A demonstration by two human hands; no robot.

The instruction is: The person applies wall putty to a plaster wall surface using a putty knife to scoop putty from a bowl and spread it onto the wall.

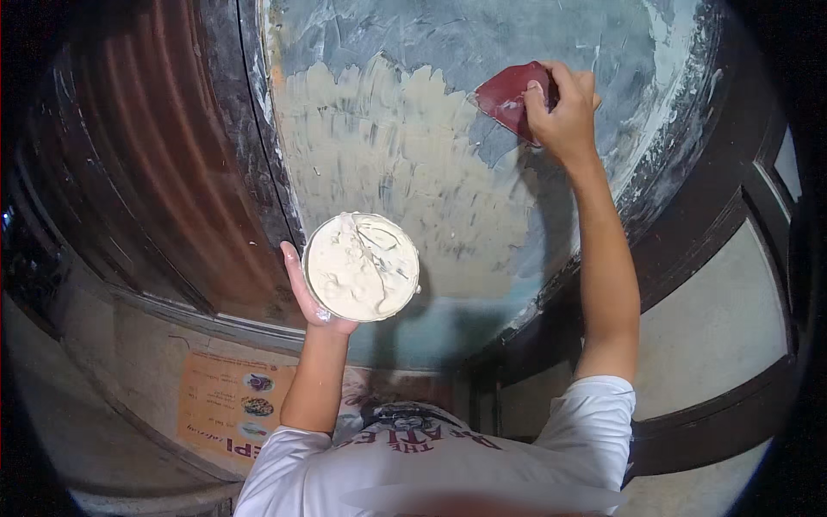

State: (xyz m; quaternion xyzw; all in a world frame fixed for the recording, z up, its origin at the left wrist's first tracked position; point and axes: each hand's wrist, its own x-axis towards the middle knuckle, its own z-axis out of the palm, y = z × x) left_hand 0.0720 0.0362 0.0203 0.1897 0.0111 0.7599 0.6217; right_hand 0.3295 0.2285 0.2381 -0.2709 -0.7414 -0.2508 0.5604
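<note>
My left hand (pixel 312 297) holds up a round tub of cream-coloured putty (pixel 362 267) from below and from its left side. The thumb shows at the rim; the other fingers are mostly hidden under the tub. Farther up and to the right, my right hand (pixel 564 112) grips a dark red putty scraper (pixel 510 96), thumb on its near face. The scraper's edge lies on or close to the blue-grey wall panel (pixel 465 39). A broad patch of cream putty (pixel 388 146) covers the panel's middle, streaked and with a ragged upper edge.
Brown corrugated curtain-like material (pixel 164 155) stands left of the panel, beside a dark frame. An orange printed poster (pixel 228 401) is at lower left. Dark framing with pale panels (pixel 706 319) curves along the right. Whitish smears mark the panel's right edge.
</note>
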